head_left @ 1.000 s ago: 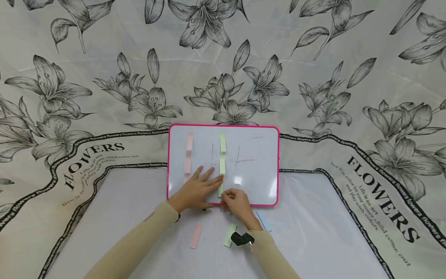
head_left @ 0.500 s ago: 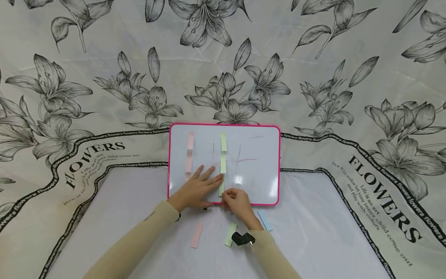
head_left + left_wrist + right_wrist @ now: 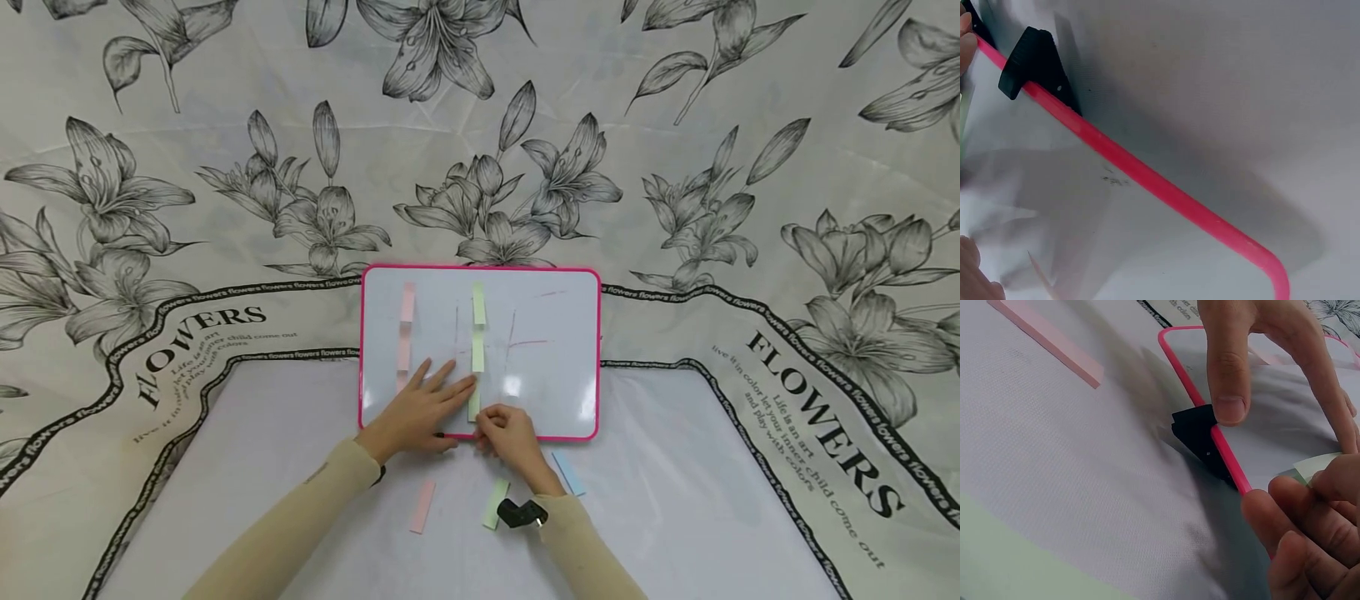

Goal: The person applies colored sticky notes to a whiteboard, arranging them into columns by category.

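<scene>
Left hand [image 3: 417, 408] is spread wide on the whiteboard [image 3: 558, 383], one fingertip at the top of the lowest green strip [image 3: 474, 404] – and the right hand [image 3: 510, 433] pinches that strip's bottom end, right by the frame. Pink pad [image 3: 422, 507], green pad [image 3: 495, 505] and blue pad [image 3: 568, 473] lie on the tabletop [image 3: 675, 508] – just below the board.

The board [image 3: 558, 383] rests on the surface [image 3: 667, 508], bearing a left column [image 3: 406, 346] and a middle column [image 3: 478, 350] of strips. Before it, apart, lie the left pad [image 3: 422, 507], middle pad [image 3: 494, 505] and, nearest the board, right pad [image 3: 567, 474].
</scene>
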{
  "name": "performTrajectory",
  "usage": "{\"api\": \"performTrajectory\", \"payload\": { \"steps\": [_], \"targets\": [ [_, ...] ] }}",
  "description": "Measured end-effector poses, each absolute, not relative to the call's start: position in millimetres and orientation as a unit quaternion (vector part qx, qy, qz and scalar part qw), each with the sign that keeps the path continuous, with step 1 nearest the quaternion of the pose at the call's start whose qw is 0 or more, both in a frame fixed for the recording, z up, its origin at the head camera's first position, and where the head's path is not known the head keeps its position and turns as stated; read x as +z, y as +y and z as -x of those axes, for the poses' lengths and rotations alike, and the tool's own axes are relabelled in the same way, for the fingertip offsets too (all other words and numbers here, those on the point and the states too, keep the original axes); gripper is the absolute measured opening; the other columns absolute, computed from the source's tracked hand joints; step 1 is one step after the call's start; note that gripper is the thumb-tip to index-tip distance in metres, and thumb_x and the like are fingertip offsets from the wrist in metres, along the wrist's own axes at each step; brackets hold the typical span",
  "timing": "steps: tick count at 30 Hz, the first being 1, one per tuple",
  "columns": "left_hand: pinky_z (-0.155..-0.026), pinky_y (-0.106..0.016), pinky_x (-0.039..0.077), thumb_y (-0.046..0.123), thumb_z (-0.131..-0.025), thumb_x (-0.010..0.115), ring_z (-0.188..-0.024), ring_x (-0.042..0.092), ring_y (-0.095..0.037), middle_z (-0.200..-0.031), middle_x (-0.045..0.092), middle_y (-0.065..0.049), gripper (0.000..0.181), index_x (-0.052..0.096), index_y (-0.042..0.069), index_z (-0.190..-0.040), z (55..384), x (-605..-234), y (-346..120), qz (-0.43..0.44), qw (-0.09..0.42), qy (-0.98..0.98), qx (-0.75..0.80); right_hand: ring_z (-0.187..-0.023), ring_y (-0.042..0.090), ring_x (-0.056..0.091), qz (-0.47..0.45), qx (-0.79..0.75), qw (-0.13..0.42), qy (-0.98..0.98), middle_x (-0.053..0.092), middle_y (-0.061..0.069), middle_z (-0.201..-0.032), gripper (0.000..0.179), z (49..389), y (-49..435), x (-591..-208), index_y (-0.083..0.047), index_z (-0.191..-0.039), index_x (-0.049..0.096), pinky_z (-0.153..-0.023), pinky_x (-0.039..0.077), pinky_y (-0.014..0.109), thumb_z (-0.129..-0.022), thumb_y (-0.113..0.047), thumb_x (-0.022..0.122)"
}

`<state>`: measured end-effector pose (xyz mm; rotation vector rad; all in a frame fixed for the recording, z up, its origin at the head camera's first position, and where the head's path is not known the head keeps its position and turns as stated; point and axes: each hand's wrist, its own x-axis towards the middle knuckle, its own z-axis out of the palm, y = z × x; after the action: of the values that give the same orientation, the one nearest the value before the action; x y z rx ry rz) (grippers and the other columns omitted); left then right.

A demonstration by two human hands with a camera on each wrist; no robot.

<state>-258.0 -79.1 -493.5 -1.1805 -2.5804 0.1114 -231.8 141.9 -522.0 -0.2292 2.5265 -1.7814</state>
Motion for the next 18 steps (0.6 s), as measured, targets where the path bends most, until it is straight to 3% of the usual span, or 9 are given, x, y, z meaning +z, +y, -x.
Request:
{"api": "performTrajectory", "payload": {
  "steps": [7,13,18],
  "targets": [
    [-0.126,-0.061,0.015,0.064,-0.085,0.073,-0.158,0.022,-0.032,-0.166,0.037,0.003,0.095,0.039,0.016,-0.160,244,-499,-77,0.412,0.168,-0.895,0.013,-0.063,0.019,0.071,0.075,-0.554,0.010,0.829,0.076,0.007,-0.077,0.018,227,147,-519,-0.002,-0.100,0.073,-0.047,0.049,0.024,-0.102,-0.017,0.064],
    [-0.126,-0.063,0.012,0.063,-0.090,0.068,-0.159,0.020,-0.033,-0.166,0.036,0.003,0.090,0.038,0.015,-0.160,235,-500,-70,0.407,0.135,-0.903,0.007,-0.063,0.018,0.071,0.063,-0.547,0.007,0.835,0.076,0.010,-0.078,0.017,216,161,-511,0.000,-0.099,0.073,-0.047,0.049,0.023,-0.100,-0.014,0.065],
    [-0.127,-0.061,0.012,0.066,-0.090,0.065,-0.159,0.018,-0.032,-0.168,0.033,0.005,0.091,0.037,0.017,-0.161,241,-494,-64,0.374,0.158,-0.914,0.016,-0.062,0.020,0.072,0.055,-0.551,-0.004,0.833,0.076,0.011,-0.079,0.017,210,176,-505,0.000,-0.099,0.074,-0.047,0.049,0.024,-0.099,-0.014,0.066]
  ]
}}
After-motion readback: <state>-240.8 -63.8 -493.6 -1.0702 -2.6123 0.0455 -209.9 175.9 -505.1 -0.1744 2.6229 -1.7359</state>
